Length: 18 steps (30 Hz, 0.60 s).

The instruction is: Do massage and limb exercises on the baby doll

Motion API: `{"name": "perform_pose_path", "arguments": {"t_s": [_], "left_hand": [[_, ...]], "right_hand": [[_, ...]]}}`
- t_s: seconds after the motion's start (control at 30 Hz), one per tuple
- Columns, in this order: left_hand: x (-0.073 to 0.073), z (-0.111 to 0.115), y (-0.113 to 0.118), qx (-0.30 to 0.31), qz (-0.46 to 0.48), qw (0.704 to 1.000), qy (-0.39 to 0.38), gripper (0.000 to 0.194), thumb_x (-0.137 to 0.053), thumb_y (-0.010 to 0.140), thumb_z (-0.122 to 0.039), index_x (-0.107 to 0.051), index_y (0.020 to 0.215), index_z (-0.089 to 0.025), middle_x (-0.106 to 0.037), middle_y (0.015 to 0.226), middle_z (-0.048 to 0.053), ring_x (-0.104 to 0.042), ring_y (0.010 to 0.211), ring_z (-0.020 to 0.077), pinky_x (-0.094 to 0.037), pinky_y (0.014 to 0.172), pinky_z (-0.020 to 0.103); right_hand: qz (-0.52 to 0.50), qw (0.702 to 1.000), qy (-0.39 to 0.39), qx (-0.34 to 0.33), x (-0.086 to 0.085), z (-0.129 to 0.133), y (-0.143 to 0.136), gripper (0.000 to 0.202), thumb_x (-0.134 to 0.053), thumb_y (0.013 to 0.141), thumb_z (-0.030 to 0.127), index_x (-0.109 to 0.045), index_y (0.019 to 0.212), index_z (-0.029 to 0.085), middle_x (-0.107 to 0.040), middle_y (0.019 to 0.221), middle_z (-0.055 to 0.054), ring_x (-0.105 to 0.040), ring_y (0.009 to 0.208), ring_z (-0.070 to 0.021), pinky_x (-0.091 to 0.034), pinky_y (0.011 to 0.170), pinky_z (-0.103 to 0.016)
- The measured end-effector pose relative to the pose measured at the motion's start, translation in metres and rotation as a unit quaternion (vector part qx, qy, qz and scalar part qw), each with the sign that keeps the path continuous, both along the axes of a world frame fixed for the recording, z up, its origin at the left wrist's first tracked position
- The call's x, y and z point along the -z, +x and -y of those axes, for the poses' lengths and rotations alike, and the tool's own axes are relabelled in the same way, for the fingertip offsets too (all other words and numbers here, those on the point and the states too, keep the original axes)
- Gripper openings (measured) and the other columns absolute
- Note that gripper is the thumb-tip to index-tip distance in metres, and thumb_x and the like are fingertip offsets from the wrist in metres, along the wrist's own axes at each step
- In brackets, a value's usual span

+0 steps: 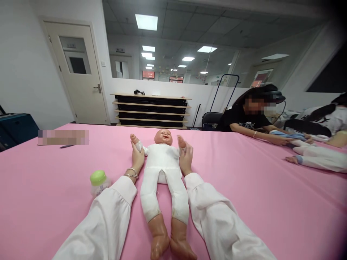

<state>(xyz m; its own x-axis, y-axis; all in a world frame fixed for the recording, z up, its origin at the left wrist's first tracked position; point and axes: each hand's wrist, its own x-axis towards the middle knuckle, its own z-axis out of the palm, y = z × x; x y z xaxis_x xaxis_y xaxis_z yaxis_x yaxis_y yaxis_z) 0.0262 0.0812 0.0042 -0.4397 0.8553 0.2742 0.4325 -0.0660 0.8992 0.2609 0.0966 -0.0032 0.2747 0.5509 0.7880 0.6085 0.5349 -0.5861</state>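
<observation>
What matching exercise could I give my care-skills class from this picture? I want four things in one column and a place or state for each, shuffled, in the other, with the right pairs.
Things:
1. doll
2. bottle
3. left hand
4. right hand

Places or states:
A. lies on its side with a green cap, left of the left sleeve
B. grips the doll's raised arm on the picture's left
C. lies face up on the pink table
D. holds the doll's arm on the picture's right

Pairs: 1-C, 2-A, 3-B, 4-D
</observation>
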Motion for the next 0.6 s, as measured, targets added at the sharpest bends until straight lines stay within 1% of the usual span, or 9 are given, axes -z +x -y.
{"name": "perform_pose_path", "arguments": {"t_s": [0.07, 0.1, 0.13, 0.2, 0.3, 0.43, 0.6], "left_hand": [[0.001, -0.001, 0.001, 0.015, -0.064, 0.997, 0.029, 0.079, -0.046, 0.081, -0.027, -0.002, 0.147, -0.017, -0.055, 0.118, 0.014, -0.058, 0.095, 0.0252, -0.046, 0.078, 0.036], [0.002, -0.002, 0.002, 0.024, -0.101, 0.994, 0.044, 0.077, -0.045, 0.082, -0.026, -0.005, 0.147, -0.017, -0.056, 0.114, 0.014, -0.056, 0.097, 0.0256, -0.045, 0.080, 0.037], [0.002, -0.002, 0.003, 0.033, -0.138, 0.988, 0.055, 0.074, -0.044, 0.082, -0.025, -0.009, 0.147, -0.016, -0.056, 0.110, 0.014, -0.054, 0.098, 0.0258, -0.044, 0.083, 0.038], [0.002, -0.002, 0.005, 0.051, -0.202, 0.976, 0.062, 0.068, -0.042, 0.083, -0.023, -0.016, 0.146, -0.017, -0.055, 0.105, 0.013, -0.050, 0.098, 0.0254, -0.041, 0.088, 0.040], [0.001, -0.003, 0.008, 0.076, -0.260, 0.961, 0.063, 0.063, -0.040, 0.083, -0.016, -0.024, 0.144, -0.021, -0.051, 0.106, 0.011, -0.045, 0.097, 0.0230, -0.039, 0.089, 0.039], [-0.002, -0.004, 0.010, 0.099, -0.308, 0.944, 0.060, 0.062, -0.037, 0.083, -0.011, -0.029, 0.141, -0.030, -0.046, 0.113, 0.009, -0.039, 0.097, 0.0219, -0.040, 0.087, 0.035], [-0.002, -0.006, 0.011, 0.115, -0.355, 0.926, 0.062, 0.065, -0.036, 0.080, -0.006, -0.035, 0.138, -0.036, -0.043, 0.111, 0.008, -0.035, 0.095, 0.0230, -0.042, 0.083, 0.034]], "right_hand": [[0.121, 0.991, 0.007, -0.064, -0.002, 0.004, -0.007, 0.036, -0.037, 0.088, 0.023, -0.055, 0.120, 0.021, -0.051, 0.119, -0.011, -0.048, 0.112, -0.0199, -0.040, 0.098, -0.041], [0.176, 0.981, 0.013, -0.082, -0.003, 0.005, -0.010, 0.035, -0.036, 0.089, 0.023, -0.057, 0.118, 0.023, -0.051, 0.120, -0.010, -0.047, 0.114, -0.0200, -0.039, 0.099, -0.041], [0.221, 0.971, 0.021, -0.087, -0.003, 0.006, -0.011, 0.035, -0.036, 0.090, 0.022, -0.058, 0.117, 0.024, -0.051, 0.121, -0.009, -0.046, 0.115, -0.0206, -0.038, 0.100, -0.042], [0.280, 0.956, 0.042, -0.074, -0.004, 0.006, -0.011, 0.035, -0.036, 0.091, 0.022, -0.059, 0.117, 0.027, -0.051, 0.124, -0.008, -0.043, 0.118, -0.0221, -0.037, 0.099, -0.044], [0.311, 0.946, 0.074, -0.051, -0.006, 0.005, -0.009, 0.034, -0.037, 0.092, 0.022, -0.059, 0.117, 0.027, -0.050, 0.125, -0.008, -0.042, 0.119, -0.0225, -0.038, 0.097, -0.044], [0.317, 0.940, 0.111, -0.057, -0.011, 0.008, -0.011, 0.032, -0.038, 0.092, 0.023, -0.061, 0.114, 0.026, -0.052, 0.123, -0.007, -0.045, 0.116, -0.0212, -0.039, 0.096, -0.042], [0.307, 0.941, 0.127, -0.060, -0.013, 0.011, -0.013, 0.030, -0.040, 0.092, 0.025, -0.062, 0.113, 0.028, -0.055, 0.118, -0.006, -0.047, 0.112, -0.0208, -0.040, 0.093, -0.040]]}}
